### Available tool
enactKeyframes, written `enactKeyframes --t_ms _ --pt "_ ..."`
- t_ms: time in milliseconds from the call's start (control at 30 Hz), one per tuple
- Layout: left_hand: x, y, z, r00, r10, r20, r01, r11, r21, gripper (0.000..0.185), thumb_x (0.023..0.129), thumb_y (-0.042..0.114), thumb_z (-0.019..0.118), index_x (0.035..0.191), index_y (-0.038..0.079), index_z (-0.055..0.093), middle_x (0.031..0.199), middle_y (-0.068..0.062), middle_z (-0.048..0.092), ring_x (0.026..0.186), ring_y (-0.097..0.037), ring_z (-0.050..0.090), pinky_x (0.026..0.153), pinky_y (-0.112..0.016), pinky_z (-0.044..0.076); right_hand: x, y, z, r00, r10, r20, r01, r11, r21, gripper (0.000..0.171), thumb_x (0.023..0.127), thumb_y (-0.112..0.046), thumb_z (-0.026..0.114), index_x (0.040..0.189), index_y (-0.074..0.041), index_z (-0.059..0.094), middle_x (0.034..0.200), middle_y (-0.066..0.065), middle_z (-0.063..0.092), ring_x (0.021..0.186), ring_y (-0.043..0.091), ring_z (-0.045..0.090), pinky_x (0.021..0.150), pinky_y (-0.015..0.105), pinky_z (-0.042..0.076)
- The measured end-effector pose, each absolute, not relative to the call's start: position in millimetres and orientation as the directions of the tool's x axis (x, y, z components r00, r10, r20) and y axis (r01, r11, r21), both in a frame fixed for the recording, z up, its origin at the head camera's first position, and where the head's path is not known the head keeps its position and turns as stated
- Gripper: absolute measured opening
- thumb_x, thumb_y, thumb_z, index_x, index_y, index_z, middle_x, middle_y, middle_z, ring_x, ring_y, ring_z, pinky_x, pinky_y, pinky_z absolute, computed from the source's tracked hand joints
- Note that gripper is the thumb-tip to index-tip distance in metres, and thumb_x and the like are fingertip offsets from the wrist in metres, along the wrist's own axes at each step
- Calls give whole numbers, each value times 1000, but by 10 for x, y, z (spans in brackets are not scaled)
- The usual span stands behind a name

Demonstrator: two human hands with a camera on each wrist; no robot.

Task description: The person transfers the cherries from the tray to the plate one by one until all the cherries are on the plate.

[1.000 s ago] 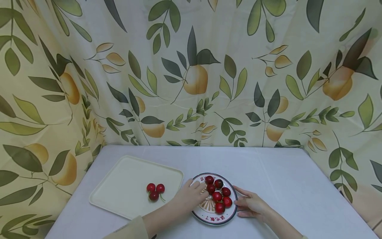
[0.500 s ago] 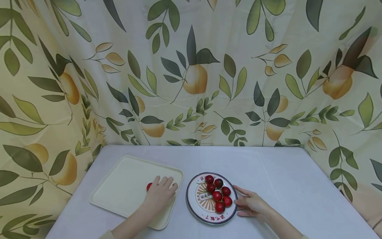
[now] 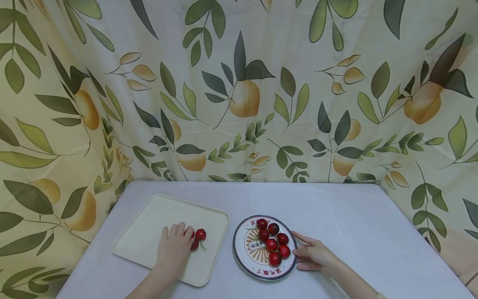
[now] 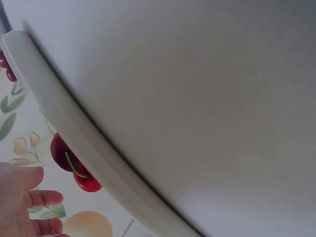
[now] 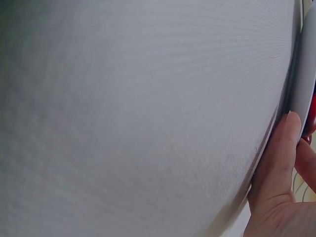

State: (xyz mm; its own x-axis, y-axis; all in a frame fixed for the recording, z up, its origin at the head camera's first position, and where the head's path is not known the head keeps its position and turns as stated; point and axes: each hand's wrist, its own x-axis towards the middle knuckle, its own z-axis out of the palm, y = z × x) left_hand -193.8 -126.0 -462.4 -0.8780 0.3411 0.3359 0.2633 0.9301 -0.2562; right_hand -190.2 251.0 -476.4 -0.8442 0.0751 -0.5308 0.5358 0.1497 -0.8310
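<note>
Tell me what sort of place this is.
Probably a staged tabletop corner rather than a working kitchen: a fruit-patterned curtain hangs behind and beside the white-covered table, which holds a tray and a plate of cherries.

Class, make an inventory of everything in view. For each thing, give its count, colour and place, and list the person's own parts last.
Table: 1, white, below the backdrop
Backdrop cloth: count unclear, cream with green leaves and orange fruit, behind and beside the table
Tray: 1, cream, on the table's left
Plate: 1, white with dark rim and red lettering, right of the tray
Tray cherries: 3 visible, red, partly behind the left hand
Plate cherries: 7, red to dark red, mostly on the plate's right half
Left hand: 1, over the tray, beside its cherries
Right hand: 1, at the plate's right rim
</note>
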Motion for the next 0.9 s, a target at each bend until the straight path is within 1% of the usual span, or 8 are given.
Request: enactKeyframes --t_ms 67,167,333,467,567,700,900 --pt "-1923 -1275 -4630 -906 310 289 247 940 -234 24 87 32 58 95 12 49 86 -6 39 83 -23 39 78 -41 34 -1902 2512 -4765 -846 72 -529 533 148 -833 65 80 -2 64 139 -12 38 91 13 58 61 19 63 59 34 53" --pt "-1908 -1301 -4646 -930 287 232 235 945 -226 23 88 32 56 96 11 50 87 -6 39 81 -23 38 77 -41 34 -1899 2514 -4766 -845 70 -530 534 146 -833 64 80 -1 63 139 -12 38 91 13 58 62 19 63 59 35 53" --pt "-1892 -1342 -4654 -943 267 197 223 949 -221 23 88 30 57 97 10 51 87 -7 39 80 -22 38 74 -40 34 -1899 2516 -4766 -845 72 -529 534 145 -833 65 80 -1 64 139 -12 38 92 14 57 62 19 62 59 35 54" --pt "-1895 -1371 -4657 -955 257 149 222 950 -217 24 89 28 55 102 8 52 88 -8 38 81 -23 37 73 -39 33 -1899 2515 -4765 -845 73 -529 534 148 -833 65 80 -1 64 139 -12 38 91 13 57 61 19 62 59 35 54" --pt "-1907 -1387 -4671 -956 259 137 226 950 -218 25 89 28 54 104 8 53 87 -7 37 80 -23 36 72 -39 32 -1900 2513 -4764 -844 73 -531 535 150 -831 65 80 -2 64 138 -12 38 91 13 58 60 19 62 59 35 54" --pt "-1929 -1405 -4702 -957 262 127 232 949 -212 26 89 29 55 103 7 54 85 -7 37 77 -22 35 70 -38 33 -1899 2509 -4760 -842 78 -534 540 151 -828 64 80 -2 64 138 -12 39 91 14 58 60 19 61 60 34 54" --pt "-1960 -1418 -4751 -966 251 60 235 952 -198 31 88 31 55 107 6 54 85 -8 38 78 -22 36 71 -38 33 -1901 2504 -4746 -838 84 -539 545 149 -825 65 80 -1 64 138 -12 39 94 15 57 61 19 62 59 34 54"
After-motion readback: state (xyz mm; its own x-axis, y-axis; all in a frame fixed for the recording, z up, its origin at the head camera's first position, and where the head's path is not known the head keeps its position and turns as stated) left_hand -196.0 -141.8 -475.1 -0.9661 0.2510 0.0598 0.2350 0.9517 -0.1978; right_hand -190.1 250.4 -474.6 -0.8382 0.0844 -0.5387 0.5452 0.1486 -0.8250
